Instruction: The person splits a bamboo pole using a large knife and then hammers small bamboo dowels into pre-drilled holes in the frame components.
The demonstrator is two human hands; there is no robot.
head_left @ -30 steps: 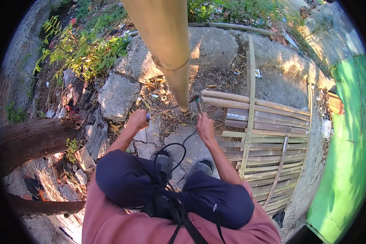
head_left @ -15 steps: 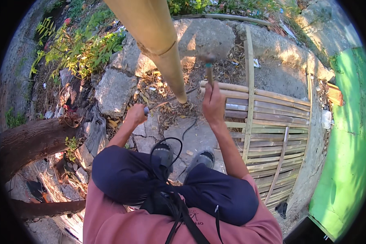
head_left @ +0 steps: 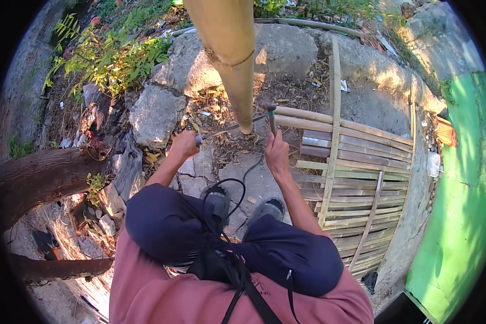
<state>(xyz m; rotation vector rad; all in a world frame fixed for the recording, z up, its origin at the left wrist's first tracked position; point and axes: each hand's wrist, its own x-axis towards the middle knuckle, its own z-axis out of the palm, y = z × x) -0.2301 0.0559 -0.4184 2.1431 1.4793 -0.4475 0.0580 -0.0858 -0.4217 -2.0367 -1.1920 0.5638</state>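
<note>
Since half a second ago the right hand (head_left: pixel 277 154) has dropped, bringing the hammer (head_left: pixel 272 121) down from a raised, blurred position to just beside the far end of the long-bladed knife (head_left: pixel 220 133). That hand is closed firmly round the hammer's handle; the left hand (head_left: pixel 184 144) is closed too, gripping the knife by its handle. The blade crosses at the lower end of the thick bamboo pole (head_left: pixel 229 43) (whether behind it or sunk into it I cannot tell, nor whether hammer and blade touch). The pole's foot comes down just left of the upper left corner of the bamboo panel (head_left: pixel 367 156). No split shows on the pole's visible side, so I judge little of the blade work done and most of its length left; the panel has its slats in rows under crossing strips. Farther out, a concrete block (head_left: pixel 154 121) lies beyond the left hand, a leafy plant (head_left: pixel 113 56) past that, and a green surface (head_left: pixel 448 227) beyond the panel's right edge.
</note>
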